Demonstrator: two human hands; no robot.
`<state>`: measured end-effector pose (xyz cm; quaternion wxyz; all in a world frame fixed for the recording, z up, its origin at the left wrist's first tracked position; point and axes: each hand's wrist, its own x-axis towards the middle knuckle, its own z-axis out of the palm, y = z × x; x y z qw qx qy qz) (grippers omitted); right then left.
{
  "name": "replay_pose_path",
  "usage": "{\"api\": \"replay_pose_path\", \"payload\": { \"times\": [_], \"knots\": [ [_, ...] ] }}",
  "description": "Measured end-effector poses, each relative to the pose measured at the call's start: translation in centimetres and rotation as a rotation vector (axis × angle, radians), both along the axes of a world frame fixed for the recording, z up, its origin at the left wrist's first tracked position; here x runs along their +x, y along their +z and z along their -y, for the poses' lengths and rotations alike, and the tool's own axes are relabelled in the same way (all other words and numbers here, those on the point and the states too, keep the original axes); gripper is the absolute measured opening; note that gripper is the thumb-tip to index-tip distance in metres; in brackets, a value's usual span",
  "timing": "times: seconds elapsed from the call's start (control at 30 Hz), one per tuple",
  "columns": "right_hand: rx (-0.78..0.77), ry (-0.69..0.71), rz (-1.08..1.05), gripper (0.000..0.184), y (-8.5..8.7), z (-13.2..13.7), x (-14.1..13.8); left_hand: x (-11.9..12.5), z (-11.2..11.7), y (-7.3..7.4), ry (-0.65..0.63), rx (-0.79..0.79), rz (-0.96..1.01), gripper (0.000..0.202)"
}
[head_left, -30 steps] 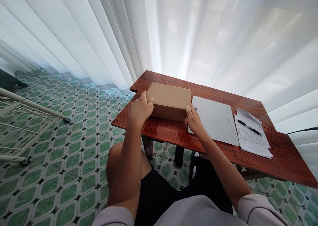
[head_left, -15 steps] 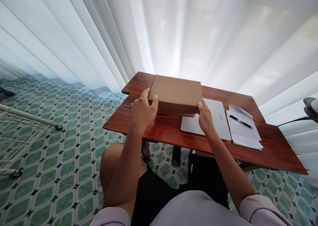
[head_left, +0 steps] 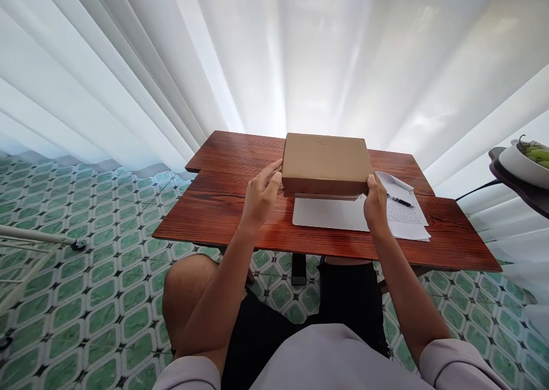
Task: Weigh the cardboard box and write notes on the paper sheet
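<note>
A brown cardboard box (head_left: 326, 160) is held up over the table between my two hands. My left hand (head_left: 262, 194) grips its left side, the thumb near the front corner. At the front right corner my right hand (head_left: 376, 202) holds it, thumb on the front and the other fingers partly hidden behind. Under the box lies a closed silver laptop (head_left: 328, 214), its rear part covered from view. Sheets of handwritten paper (head_left: 405, 218) lie to the right of the laptop, with a black pen (head_left: 400, 201) on top.
The reddish wooden table (head_left: 214, 198) stands before a white curtain (head_left: 317, 58). At the right, a white bowl of green fruit (head_left: 525, 164) sits on a dark stand (head_left: 497, 167). A white wheeled rack (head_left: 36, 238) is on the tiled floor at the left.
The box has moved right in both hands and now hangs over the laptop, hiding more of it. My view has turned right, bringing the fruit bowl in.
</note>
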<state>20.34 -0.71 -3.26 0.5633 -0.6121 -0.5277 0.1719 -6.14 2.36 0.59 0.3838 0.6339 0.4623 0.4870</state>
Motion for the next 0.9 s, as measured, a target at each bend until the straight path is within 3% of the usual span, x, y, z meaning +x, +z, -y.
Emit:
{"api": "replay_pose_path", "payload": {
  "times": [0.33, 0.9],
  "knots": [
    [-0.017, -0.139, -0.019, 0.055, -1.7, 1.2, 4.8, 3.9, -0.5, -2.4, -0.238, -0.118, 0.082, 0.066],
    [-0.053, -0.136, -0.054, 0.052, -3.1, 1.4, 6.0, 5.2, -0.9, -3.7, -0.207, -0.197, 0.082, 0.065]
  ]
}}
